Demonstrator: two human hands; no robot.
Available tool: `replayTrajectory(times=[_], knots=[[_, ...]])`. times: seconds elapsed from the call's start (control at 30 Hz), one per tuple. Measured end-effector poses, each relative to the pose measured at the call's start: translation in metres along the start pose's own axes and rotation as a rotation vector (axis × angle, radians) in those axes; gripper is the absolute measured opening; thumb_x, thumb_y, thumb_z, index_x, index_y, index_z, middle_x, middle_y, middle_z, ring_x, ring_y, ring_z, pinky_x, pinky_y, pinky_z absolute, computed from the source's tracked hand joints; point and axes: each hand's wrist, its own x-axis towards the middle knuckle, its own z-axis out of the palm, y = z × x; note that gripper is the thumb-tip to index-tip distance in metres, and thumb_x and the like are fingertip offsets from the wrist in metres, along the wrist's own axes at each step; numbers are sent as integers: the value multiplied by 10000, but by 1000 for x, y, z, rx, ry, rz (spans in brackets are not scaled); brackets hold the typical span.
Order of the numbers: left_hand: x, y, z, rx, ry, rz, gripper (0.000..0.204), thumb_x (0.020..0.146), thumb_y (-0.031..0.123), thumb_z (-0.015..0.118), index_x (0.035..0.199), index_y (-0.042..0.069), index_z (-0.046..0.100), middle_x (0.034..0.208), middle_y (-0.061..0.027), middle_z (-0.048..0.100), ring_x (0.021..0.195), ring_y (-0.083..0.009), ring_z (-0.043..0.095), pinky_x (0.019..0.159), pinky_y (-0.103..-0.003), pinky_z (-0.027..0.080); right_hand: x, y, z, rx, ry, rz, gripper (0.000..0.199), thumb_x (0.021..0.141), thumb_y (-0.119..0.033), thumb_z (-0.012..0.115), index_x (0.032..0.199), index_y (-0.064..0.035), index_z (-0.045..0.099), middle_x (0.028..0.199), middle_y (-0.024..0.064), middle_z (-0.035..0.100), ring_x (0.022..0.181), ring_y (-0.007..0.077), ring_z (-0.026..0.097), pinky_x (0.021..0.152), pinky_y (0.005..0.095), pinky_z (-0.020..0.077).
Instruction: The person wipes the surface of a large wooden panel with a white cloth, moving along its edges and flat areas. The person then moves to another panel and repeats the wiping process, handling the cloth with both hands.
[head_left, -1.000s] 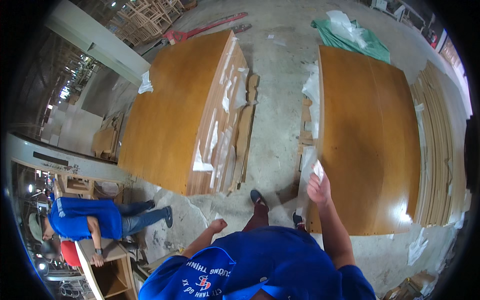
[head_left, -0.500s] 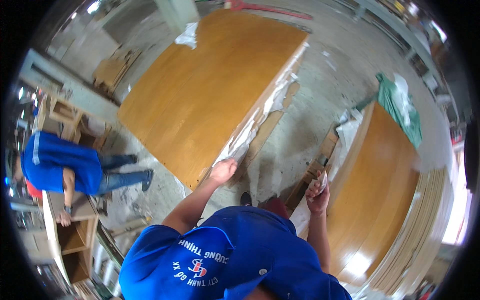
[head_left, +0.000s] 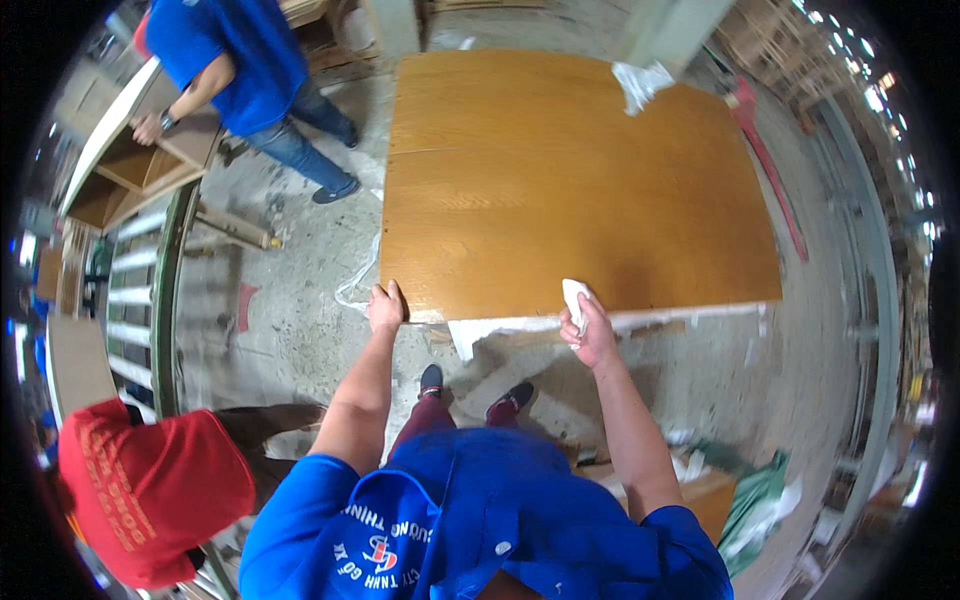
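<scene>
Widest of all, the grey concrete floor (head_left: 280,290), and raised above it, right in front of the person, the big varnished wood panel (head_left: 570,190), lying flat with its long near edge toward the body. It looks stiff and, at this spread, surely heavy and awkward for one pair of arms; that glossy face ought to be slick under bare skin, and I'd expect it to scratch easily. Best hold, I'd say, is at the edges, a palm near each end, corners guarded against knocks.

Down in size now: white wrapping (head_left: 463,340) hanging out under the near edge, thin and floppy by the look of it, a poor thing to pull on. Over at the far edge, a white scrap (head_left: 643,88) drapes near the far right corner, light and limp.

To the hands! The left grip (head_left: 385,308) is at the near left corner, fingers over the edge; whether it's clamped or merely resting, I can't tell. The right grip (head_left: 594,335), at the near edge, is closed around a folded white wad (head_left: 575,300), cloth or paper, soft-looking and easily pinched.
</scene>
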Motion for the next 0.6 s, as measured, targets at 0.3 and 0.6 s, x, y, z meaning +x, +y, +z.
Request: replayTrajectory(times=[0.3,0.6], knots=[[1,2,3,40,115,-11,457,957,423,290,978,61,568,986,-201,626,939,-379,588,805,-485,459,185,35,110,-547,-130,-111,244,962,-216,441,1135,-51,490,699,89,579,461,83,435,390,207,320],[8,-2,16,-40,185,74,304,938,302,387,917,63,574,958,-150,613,918,-341,583,779,-457,467,365,81,192,-969,71,-736,304,899,-293,574,992,-7,615,826,98,645,703,166,598,592,308,476]])
